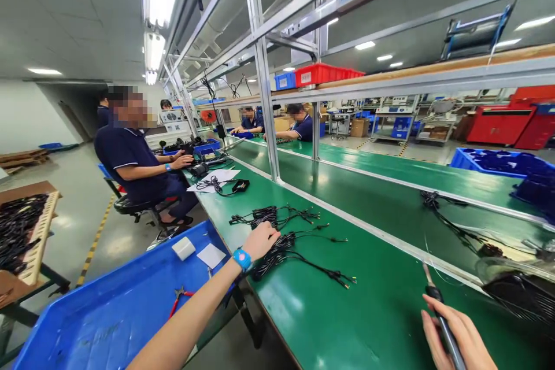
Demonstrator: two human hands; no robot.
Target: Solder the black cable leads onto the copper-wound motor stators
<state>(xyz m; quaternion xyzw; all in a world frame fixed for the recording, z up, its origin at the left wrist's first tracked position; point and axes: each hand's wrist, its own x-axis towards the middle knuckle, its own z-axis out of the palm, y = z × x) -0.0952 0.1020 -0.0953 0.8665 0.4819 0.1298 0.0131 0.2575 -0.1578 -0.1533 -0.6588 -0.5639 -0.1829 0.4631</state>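
Bundled black cables (pixel 277 251) with bare coloured wire ends lie on the green bench top (pixel 338 312). Over them is my left hand (pixel 261 240), its fingers curled down and closed on a cable bundle; the fingertips are partly hidden. A blue band is around that wrist. At the lower right my right hand (pixel 459 332) holds a soldering iron (pixel 442 318) by its dark handle, the tip pointing up and away. A thin strand of wire (pixel 442 272) shows near the iron's tip. More black cables (pixel 264 215) lie just beyond my left hand.
A blue tray (pixel 117 315) with red-handled pliers (pixel 177 300) stands at left. A metal post (pixel 266 110) rises from the bench. A round wire-guarded object (pixel 520 292) sits at the right edge. A co-worker (pixel 134 156) sits farther along the bench.
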